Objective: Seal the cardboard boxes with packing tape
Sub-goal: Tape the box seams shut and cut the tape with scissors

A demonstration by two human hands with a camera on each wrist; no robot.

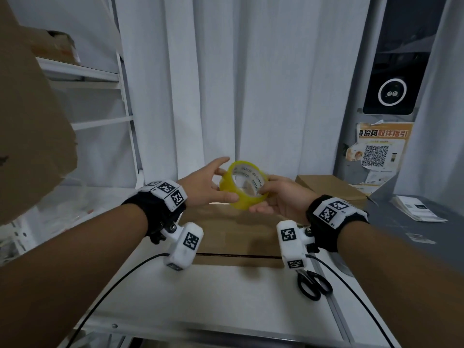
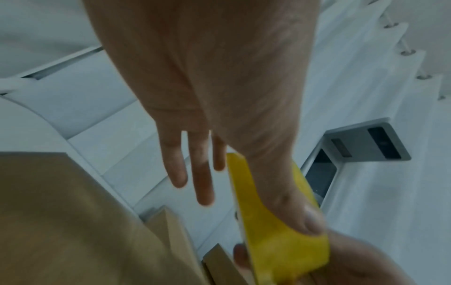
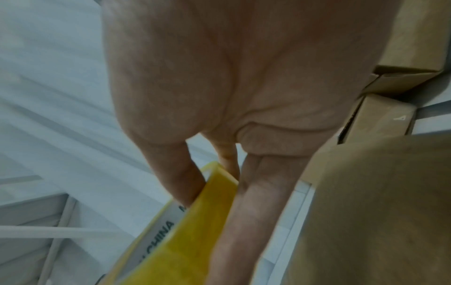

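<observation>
A yellow tape roll (image 1: 241, 197) (image 2: 280, 250) (image 3: 190, 241) is held up in the air above a closed brown cardboard box (image 1: 233, 232) (image 2: 61, 221) (image 3: 378, 212) on the white table (image 1: 226, 297). My right hand (image 1: 256, 200) (image 3: 214, 212) pinches the roll's right side, thumb inside the core and fingers under the outer face. My left hand (image 1: 226, 179) (image 2: 258, 208) is at the roll's left side. Its thumb lies flat on the outer tape surface, and its fingers (image 2: 202, 183) stretch out straight beside the roll. No loose tape end shows.
Black scissors (image 1: 312, 283) lie on the table at the right, near the box's front corner. A second cardboard box (image 1: 331, 187) sits behind on the right, papers (image 1: 416, 209) farther right. A large cardboard sheet (image 1: 25, 109) and white shelving (image 1: 100, 79) stand left. Curtains hang behind.
</observation>
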